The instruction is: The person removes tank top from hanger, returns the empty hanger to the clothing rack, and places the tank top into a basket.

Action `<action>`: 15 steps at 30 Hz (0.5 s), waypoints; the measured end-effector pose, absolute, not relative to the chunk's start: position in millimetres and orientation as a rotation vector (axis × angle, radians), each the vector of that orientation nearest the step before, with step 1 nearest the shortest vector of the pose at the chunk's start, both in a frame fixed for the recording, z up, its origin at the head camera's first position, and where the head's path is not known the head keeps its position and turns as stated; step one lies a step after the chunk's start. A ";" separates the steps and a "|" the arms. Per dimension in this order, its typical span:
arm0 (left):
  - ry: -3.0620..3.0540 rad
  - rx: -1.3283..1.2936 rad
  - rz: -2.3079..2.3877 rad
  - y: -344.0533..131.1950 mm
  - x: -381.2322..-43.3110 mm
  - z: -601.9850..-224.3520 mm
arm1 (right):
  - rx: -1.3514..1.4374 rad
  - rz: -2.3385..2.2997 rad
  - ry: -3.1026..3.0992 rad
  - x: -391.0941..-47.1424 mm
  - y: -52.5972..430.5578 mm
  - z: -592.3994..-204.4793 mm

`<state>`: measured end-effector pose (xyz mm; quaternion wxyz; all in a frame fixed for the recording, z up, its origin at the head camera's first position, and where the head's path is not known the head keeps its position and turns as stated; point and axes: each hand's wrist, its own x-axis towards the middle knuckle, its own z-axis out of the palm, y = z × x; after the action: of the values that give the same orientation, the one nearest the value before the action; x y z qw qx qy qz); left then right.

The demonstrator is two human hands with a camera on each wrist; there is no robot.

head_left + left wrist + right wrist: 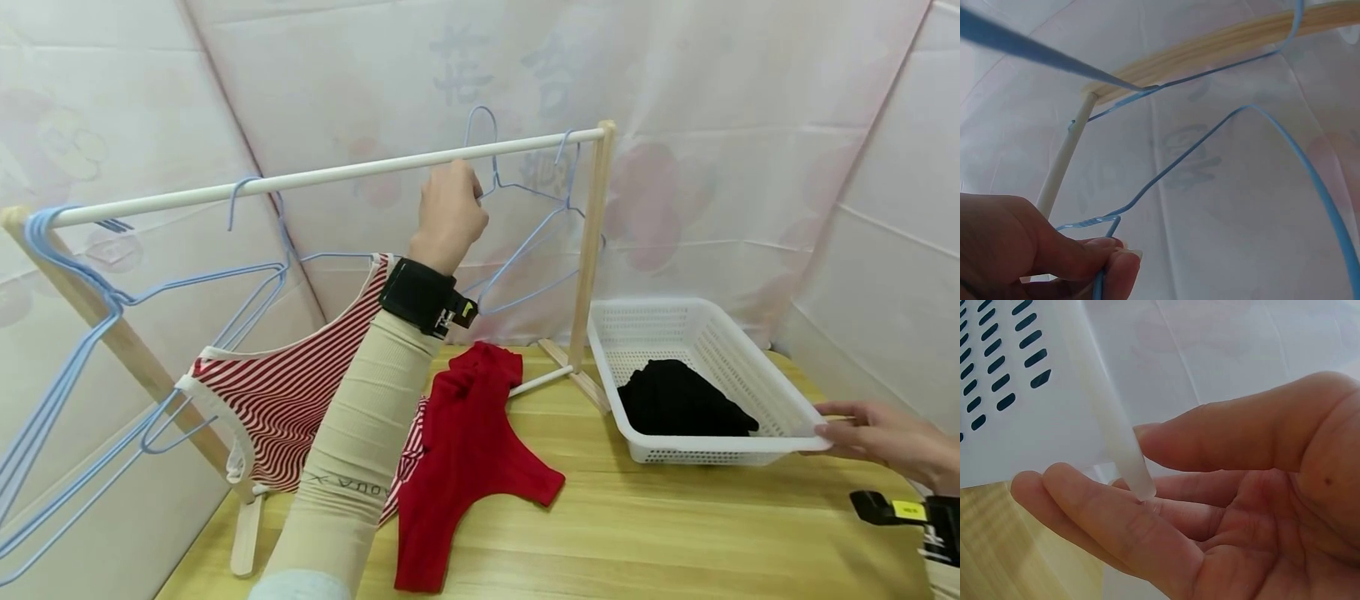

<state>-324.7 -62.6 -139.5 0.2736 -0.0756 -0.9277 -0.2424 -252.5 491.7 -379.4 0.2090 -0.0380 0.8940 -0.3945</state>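
Observation:
High at the white rail (337, 173), my left hand (452, 208) pinches a blue wire hanger (1185, 155) between thumb and finger. Its hook loops over the rail in the head view. My right hand (885, 437) grips the near right corner of a white plastic basket (720, 444), thumb above the rim and fingers (1141, 531) beneath. Inside the basket lies a bunched black garment (682, 400). A red sleeveless garment (487, 458) lies on the table below my left forearm. Behind that forearm, a red-and-white striped top (300, 375) hangs on another blue hanger.
Several blue hangers (75, 275) crowd the rail's left end. One more hanger (517, 254) hangs by the right wooden post (592, 250). The post's foot (573, 375) stands beside the basket on the wooden table (637, 533). Printed cloth (712, 167) encloses the back and sides.

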 end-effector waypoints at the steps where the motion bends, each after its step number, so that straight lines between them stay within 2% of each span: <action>1: -2.477 -0.212 -0.659 -62.2 -324.6 -139.9 | -0.104 -1.099 2.488 -252.8 490.7 -379.8; 15: -2.400 -0.266 -0.606 -53.1 -317.1 -143.0 | -0.083 -1.056 2.520 -249.7 487.6 -377.2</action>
<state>-317.1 -53.1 -143.0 0.3204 -0.1011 -0.9132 -0.2305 -249.7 487.6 -377.2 0.2025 -0.0297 0.9028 -0.3782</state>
